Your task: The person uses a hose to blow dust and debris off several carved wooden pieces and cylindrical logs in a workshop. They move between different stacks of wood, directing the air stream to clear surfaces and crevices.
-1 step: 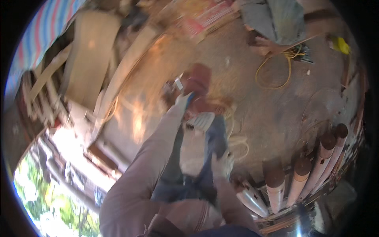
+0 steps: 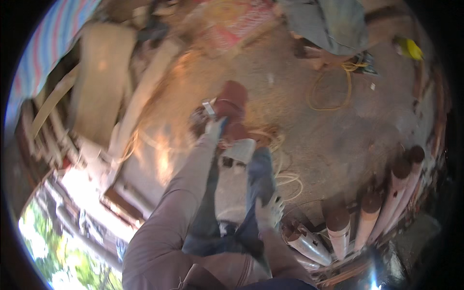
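My left arm, in a pale pinkish sleeve, stretches forward over the floor. My left hand (image 2: 214,127) is at the near edge of a reddish-brown block-like thing (image 2: 231,100). A small bright white piece (image 2: 209,107) lies beside that block, and something blue shows by the hand. Its fingers are too blurred to read. Nearer me is a pale flat piece (image 2: 240,151) by my jeans-clad legs (image 2: 260,176). My right hand (image 2: 268,212), whitish at the fingers, rests against the right leg with its fingers apart, and I see nothing held in it.
Boards (image 2: 104,82) and sticks lean at the left under a striped sheet (image 2: 53,48). Several upright tubes (image 2: 338,229) stand at the near right. A yellow cord (image 2: 331,107) and a pale cord (image 2: 292,181) lie on the floor. A grey cloth (image 2: 326,24) is far off.
The whole view has shifted a little, so the floor things sit slightly further left. My left hand stays by the reddish-brown block; my right hand stays at the leg and shows more sharply.
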`<state>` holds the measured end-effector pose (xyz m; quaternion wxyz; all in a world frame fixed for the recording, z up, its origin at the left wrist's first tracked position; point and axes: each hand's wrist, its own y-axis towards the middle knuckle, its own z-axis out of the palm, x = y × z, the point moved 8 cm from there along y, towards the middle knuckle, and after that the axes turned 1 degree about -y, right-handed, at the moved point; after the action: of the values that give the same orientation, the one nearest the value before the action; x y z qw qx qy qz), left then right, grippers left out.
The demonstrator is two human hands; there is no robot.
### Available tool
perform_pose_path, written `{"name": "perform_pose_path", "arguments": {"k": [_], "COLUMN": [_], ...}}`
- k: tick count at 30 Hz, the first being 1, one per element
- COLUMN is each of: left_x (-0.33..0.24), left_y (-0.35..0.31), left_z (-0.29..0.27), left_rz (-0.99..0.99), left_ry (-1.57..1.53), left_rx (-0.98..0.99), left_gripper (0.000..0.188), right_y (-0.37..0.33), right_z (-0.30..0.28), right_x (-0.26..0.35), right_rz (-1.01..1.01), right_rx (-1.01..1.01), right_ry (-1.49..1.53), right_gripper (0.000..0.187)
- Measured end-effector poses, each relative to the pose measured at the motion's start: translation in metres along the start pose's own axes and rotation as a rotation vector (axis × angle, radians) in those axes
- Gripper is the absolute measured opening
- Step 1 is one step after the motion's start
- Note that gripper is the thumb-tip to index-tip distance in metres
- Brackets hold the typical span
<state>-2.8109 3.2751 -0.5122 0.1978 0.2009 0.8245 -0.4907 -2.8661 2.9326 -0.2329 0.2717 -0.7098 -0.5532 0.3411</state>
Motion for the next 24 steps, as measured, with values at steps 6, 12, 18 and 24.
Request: {"name": "perform_pose_path", "arguments": {"k": [6,12,18,24], "left_x": [0.091,0.045,-0.082,-0.228], "left_y": [0.129,0.039,-0.161,-0.221], "left_z": [0.053,0.087,0.018,-0.066], "left_rz": [-0.313,-0.246,-0.316,-0.231], "left_ry": [-0.888,-1.188,-0.917,-0.660], "left_rx": [-0.133,-0.031,0.000,0.214], "left_gripper": [0.038,0.032,0.030,0.025], "right_y": [0.010,0.017,0.020,-0.037], "right_z": [0.025,-0.001,-0.063,-0.069], "right_x": [-0.015,-0.029,-0.070,-0.209], "right_rz": [-0.032,-0.005,0.026,0.275], "right_rx": [-0.023,0.009,-0.032,0.048], "right_ry": [0.040,0.247,0.679,0.993], "right_gripper": [0.068,0.065,0.071,0.056]}}
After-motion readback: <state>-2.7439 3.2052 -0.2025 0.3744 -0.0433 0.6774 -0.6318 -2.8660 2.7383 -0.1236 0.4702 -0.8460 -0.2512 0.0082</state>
